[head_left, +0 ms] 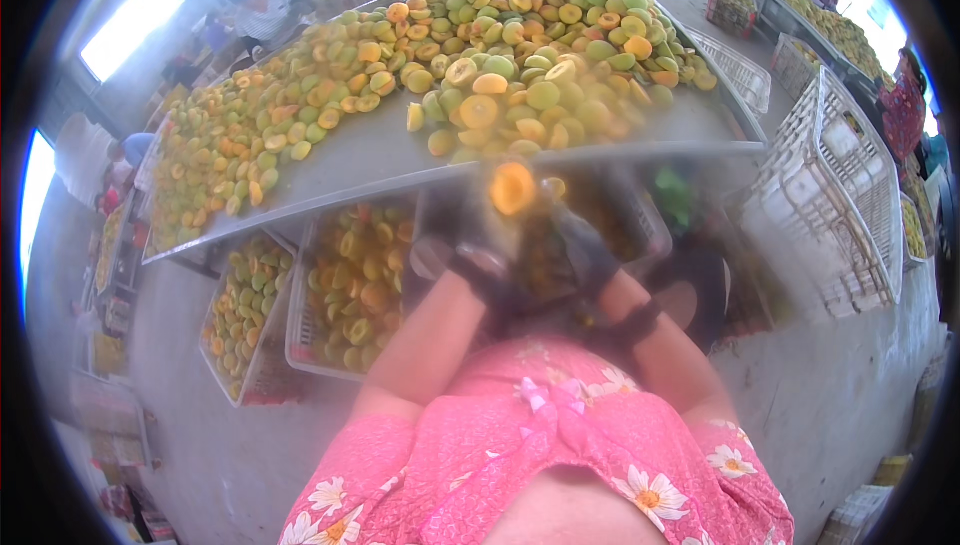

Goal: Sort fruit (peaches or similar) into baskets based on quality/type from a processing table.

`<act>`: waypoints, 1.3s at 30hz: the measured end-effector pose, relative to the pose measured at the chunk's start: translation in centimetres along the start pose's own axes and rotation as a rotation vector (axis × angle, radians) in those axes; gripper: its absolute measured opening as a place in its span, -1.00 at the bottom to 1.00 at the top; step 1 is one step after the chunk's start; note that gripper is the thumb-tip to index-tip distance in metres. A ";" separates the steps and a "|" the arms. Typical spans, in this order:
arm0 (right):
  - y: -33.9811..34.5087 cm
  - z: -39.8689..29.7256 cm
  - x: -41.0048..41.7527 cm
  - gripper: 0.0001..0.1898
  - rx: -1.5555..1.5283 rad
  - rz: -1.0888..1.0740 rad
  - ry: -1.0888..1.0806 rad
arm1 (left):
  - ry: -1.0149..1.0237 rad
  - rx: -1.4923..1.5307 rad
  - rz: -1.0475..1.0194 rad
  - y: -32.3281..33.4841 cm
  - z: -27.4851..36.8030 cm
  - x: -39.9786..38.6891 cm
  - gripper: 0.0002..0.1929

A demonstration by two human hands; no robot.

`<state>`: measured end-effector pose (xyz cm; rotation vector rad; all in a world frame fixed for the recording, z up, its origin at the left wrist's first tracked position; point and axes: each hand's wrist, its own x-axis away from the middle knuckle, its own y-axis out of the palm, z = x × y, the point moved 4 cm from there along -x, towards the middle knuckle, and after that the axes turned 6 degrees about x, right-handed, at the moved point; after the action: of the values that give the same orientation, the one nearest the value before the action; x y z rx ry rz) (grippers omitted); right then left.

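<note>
A smudge on the lens blurs the middle of the view. My left hand [484, 248], in a dark glove, is below the near edge of a metal-topped table [360, 158]. At its fingertips it holds an orange fruit half [512, 188], apparently apricot, cut face up. My right hand [589, 248], also dark-gloved, is just to the right, its fingers towards that half; whether it grips anything is too blurred to tell. A smaller fruit piece [555, 186] shows near its fingertips. Below both hands is a crate [658, 233] with fruit inside. Halved green and orange fruit [495, 64] is heaped on the table.
Left of my legs stand two fruit-filled plastic crates, one nearer [300, 335] and one farther left [259, 365]. Tall white crates [847, 192] stand at the right. People work at other tables, including one in a striped top [270, 16] and one in red [900, 113].
</note>
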<state>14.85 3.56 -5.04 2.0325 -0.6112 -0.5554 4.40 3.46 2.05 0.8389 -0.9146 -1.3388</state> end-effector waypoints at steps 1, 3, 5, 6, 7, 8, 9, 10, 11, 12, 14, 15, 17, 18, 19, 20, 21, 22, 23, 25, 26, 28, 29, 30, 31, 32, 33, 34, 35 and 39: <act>-1.5 -0.5 0.2 -0.72 0.312 0.231 -0.118 | 0.009 -0.059 0.018 -0.5 -0.3 0.0 -0.57; -1.3 -1.0 0.3 -0.74 0.502 0.380 -0.188 | 0.024 -0.153 -0.017 -1.0 -0.5 0.5 -0.58; -0.5 -2.4 0.5 -0.76 0.658 0.475 -0.250 | 0.019 -0.226 -0.136 -0.7 -0.6 1.1 -0.59; -0.3 -3.0 0.4 -0.76 0.723 0.481 -0.265 | -0.039 -0.183 -0.123 -1.4 -0.4 0.8 -0.59; 0.0 -3.4 0.5 -0.77 0.787 0.486 -0.281 | -0.095 -0.140 -0.110 -2.0 0.0 0.4 -0.59; 0.3 -3.6 0.7 -0.77 0.894 0.509 -0.296 | -0.083 -0.238 -0.113 -2.6 0.2 0.4 -0.62; 0.4 -3.9 1.1 -0.77 1.001 0.539 -0.312 | -0.079 -0.333 -0.116 -2.6 0.2 0.5 -0.64; 0.6 -4.2 1.6 -0.77 1.107 0.573 -0.328 | -0.009 -0.570 -0.135 -0.7 0.5 1.6 -0.67; 0.9 -4.4 2.1 -0.78 1.258 0.565 -0.355 | 0.063 -0.805 -0.156 0.3 0.6 2.2 -0.70; 1.6 -4.1 2.4 -0.78 1.411 0.536 -0.379 | -0.006 -0.549 -0.101 -0.5 0.8 2.1 -0.70; 2.9 -3.5 2.7 -0.78 1.603 0.487 -0.378 | -0.137 -0.033 0.009 -2.7 0.9 1.3 -0.69; 3.6 -3.5 2.8 -0.79 1.645 0.483 -0.356 | -0.136 -0.044 0.068 -2.4 0.9 1.3 -0.71; 4.0 -3.4 2.9 -0.78 1.703 0.484 -0.308 | -0.134 -0.065 0.185 -1.9 0.6 1.4 -0.74; 4.1 -3.4 2.8 -0.76 1.718 0.483 -0.285 | -0.132 -0.061 0.164 -2.1 0.6 1.3 -0.75; 4.1 -3.3 2.7 -0.75 1.733 0.482 -0.262 | -0.130 -0.056 0.142 -2.7 0.5 1.1 -0.75; 4.2 -3.2 2.6 -0.73 1.762 0.489 -0.248 | -0.128 -0.052 0.122 -3.2 0.4 1.0 -0.76; 4.2 -3.1 2.5 -0.72 1.791 0.497 -0.233 | -0.106 -0.054 0.106 -3.6 0.4 0.9 -0.75; 4.2 -3.0 2.5 -0.71 1.821 0.505 -0.219 | -0.084 -0.056 0.091 -3.9 0.3 0.9 -0.75; 4.3 -2.9 2.4 -0.74 1.875 0.501 -0.295 | -0.061 -0.057 0.076 -4.3 0.2 1.0 -0.74; 4.0 -2.6 2.2 -0.77 1.976 0.499 -0.450 | 0.016 -0.164 0.075 -3.6 0.0 1.7 -0.73; 3.4 -2.6 2.2 -0.75 1.982 0.536 -0.347 | 0.054 -0.217 0.073 -3.2 -0.1 2.1 -0.72; 2.3 -2.5 2.0 -0.63 1.983 0.602 -0.140 | -0.031 -0.170 0.151 -1.1 -0.2 3.4 -0.60; 2.1 -2.5 1.9 -0.65 2.010 0.605 -0.113 | -0.075 -0.147 0.189 -0.5 -0.3 3.8 -0.53; 2.0 -2.4 1.8 -0.67 2.039 0.607 -0.088 | -0.070 -0.167 0.183 -0.5 -0.3 4.0 -0.54; 1.9 -2.4 1.7 -0.68 2.067 0.610 -0.062 | -0.065 -0.186 0.177 -0.5 -0.3 4.2 -0.54; 2.4 -2.4 1.7 -0.75 2.132 0.578 -0.194 | -0.060 -0.206 0.172 -0.5 -0.3 4.2 -0.54; 3.2 -2.2 1.8 -0.81 2.192 0.534 -0.329 | -0.010 -0.215 0.180 -1.5 -0.1 3.9 -0.59; 3.9 -1.9 1.8 -0.86 2.244 0.485 -0.468 | 0.043 -0.226 0.191 -2.9 0.1 3.4 -0.65; 3.7 -1.7 1.4 -0.81 2.268 0.490 -0.330 | 0.098 -0.237 0.202 -4.4 0.4 3.1 -0.70; -4.7 -2.7 2.4 -0.68 2.424 0.519 0.070 | 0.052 -0.129 0.091 -1.1 0.2 5.2 -0.61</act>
<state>19.33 5.97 -8.17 3.3915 -2.3066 1.4078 3.82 -1.83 1.46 0.7208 -0.8079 -1.2772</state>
